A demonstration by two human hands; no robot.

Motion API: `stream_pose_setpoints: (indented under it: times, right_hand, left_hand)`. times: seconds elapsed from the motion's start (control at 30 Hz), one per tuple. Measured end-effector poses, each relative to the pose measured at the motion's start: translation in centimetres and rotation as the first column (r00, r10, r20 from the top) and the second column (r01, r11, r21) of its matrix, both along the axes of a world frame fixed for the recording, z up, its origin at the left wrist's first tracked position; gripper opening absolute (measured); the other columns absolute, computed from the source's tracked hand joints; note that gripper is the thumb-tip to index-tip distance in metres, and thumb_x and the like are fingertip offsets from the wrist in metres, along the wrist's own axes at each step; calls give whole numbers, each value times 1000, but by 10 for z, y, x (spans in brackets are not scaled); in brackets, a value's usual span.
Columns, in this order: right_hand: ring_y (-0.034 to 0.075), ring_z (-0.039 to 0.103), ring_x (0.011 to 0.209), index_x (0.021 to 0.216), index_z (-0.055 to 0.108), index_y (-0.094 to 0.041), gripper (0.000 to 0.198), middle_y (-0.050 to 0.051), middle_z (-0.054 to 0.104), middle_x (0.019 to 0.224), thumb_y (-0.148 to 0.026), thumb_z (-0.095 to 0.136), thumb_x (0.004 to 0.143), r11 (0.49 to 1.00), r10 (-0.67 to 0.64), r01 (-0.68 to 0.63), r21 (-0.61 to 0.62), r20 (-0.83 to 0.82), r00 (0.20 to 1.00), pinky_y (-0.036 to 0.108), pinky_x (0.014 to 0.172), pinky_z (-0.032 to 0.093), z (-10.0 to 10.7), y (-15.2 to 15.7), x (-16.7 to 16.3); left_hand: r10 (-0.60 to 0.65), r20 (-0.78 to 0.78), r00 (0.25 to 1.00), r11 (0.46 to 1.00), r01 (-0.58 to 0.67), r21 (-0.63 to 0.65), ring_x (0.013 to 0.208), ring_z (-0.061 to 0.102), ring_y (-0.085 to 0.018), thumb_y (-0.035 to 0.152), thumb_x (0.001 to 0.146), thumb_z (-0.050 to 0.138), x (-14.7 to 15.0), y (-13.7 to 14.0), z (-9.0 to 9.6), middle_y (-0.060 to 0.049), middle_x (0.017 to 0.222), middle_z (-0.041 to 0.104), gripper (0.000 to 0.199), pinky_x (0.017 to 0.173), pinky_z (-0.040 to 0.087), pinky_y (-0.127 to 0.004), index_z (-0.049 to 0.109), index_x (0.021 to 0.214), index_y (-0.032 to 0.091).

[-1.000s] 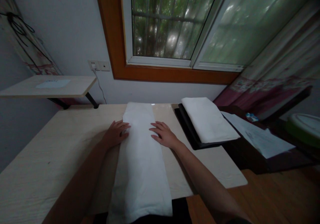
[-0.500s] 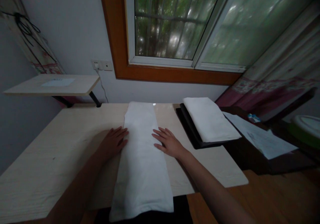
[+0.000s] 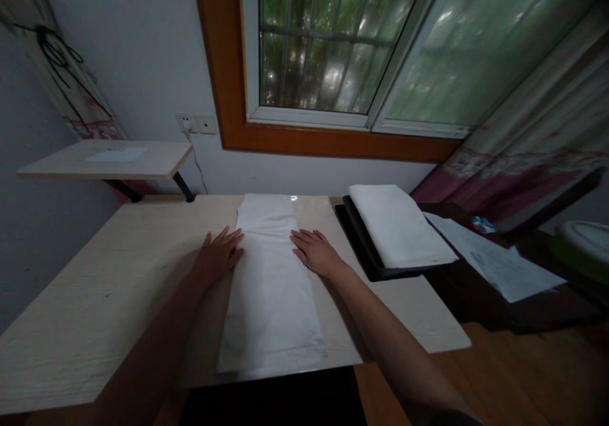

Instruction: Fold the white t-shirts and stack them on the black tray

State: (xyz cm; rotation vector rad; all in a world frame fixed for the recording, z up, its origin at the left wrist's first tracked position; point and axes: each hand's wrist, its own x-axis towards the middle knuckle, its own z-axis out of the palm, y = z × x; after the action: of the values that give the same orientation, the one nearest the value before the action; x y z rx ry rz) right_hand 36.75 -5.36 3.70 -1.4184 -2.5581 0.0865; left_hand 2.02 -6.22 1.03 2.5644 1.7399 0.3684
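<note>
A long white folded cloth (image 3: 273,299) lies lengthwise on the pale wooden table (image 3: 128,274), its near end close to the front edge. My left hand (image 3: 219,255) rests at the cloth's left edge, fingers spread and fingertips on it. At the opposite edge, my right hand (image 3: 316,250) lies flat, its fingers stretched onto the fabric. Small wrinkles run across the cloth between the two hands.
On the right stands a black folder-like item (image 3: 364,248) with a folded white cloth (image 3: 402,226) on top. Papers (image 3: 495,258) lie on a dark surface beyond it. A small raised shelf (image 3: 109,167) stands at back left, below a wall socket (image 3: 195,123).
Both hands have slid a little away from me along the cloth. The cloth's near end has drawn back from beyond the table's front edge onto the table, and creases have appeared between the hands.
</note>
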Motion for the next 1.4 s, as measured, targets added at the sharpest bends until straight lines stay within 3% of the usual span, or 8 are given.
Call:
stream_pose_setpoints:
  times: [0.17, 0.3, 0.4, 0.63, 0.9, 1.4]
  right_hand:
    - [24, 43, 146, 147, 54, -21, 46, 9, 46, 159, -25, 43, 103, 991, -51, 66, 115, -126, 991, 47, 124, 27, 10, -7, -46]
    - [27, 34, 152, 152, 46, -13, 53, 13, 35, 164, -38, 43, 105, 996, 4, 11, 93, -165, 986, 46, 124, 29, -2, -22, -89]
    - [28, 30, 154, 154, 44, -13, 59, 15, 34, 164, -47, 44, 105, 998, 24, -17, 57, -135, 991, 49, 125, 26, -16, -31, -103]
    - [28, 25, 155, 157, 38, -13, 63, 12, 28, 166, -51, 36, 106, 996, -84, 85, 20, -48, 995, 50, 127, 21, -21, -37, -60]
    - [26, 27, 155, 158, 38, -18, 55, 9, 30, 166, -39, 31, 108, 987, -155, 156, 33, -27, 987, 52, 126, 22, -28, -65, 2]
    - [24, 39, 149, 149, 51, -19, 48, 7, 46, 158, -32, 37, 105, 970, -223, 230, 79, -95, 970, 48, 124, 26, -24, -76, 2]
  left_hand:
    - [-27, 16, 1000, 999, 26, 22, 152, 32, -30, 42, 102, 41, 1, -6, 1, -4, 159, 45, 48, 122, 18, -67, 51, 148, 32]
    - [-86, -1, 996, 996, 86, 20, 153, 31, -27, 39, 103, 37, 0, -12, 1, -2, 159, 46, 47, 123, 18, -66, 51, 148, 32]
    - [-57, -14, 998, 998, 57, 31, 153, 30, -27, 37, 104, 34, 1, -15, 0, -2, 160, 43, 49, 123, 21, -63, 48, 150, 31]
    - [1, -41, 999, 998, 1, 56, 152, 32, -27, 38, 105, 30, 4, -20, -5, -2, 163, 38, 52, 123, 23, -59, 43, 154, 28]
    - [19, -7, 1000, 997, -18, 69, 152, 32, -27, 39, 104, 32, 1, -26, -7, -1, 163, 38, 51, 124, 23, -58, 44, 154, 31]
    - [14, 41, 999, 991, -19, 134, 149, 39, -25, 31, 103, 35, -2, -25, -12, -5, 158, 46, 48, 123, 28, -55, 55, 146, 28]
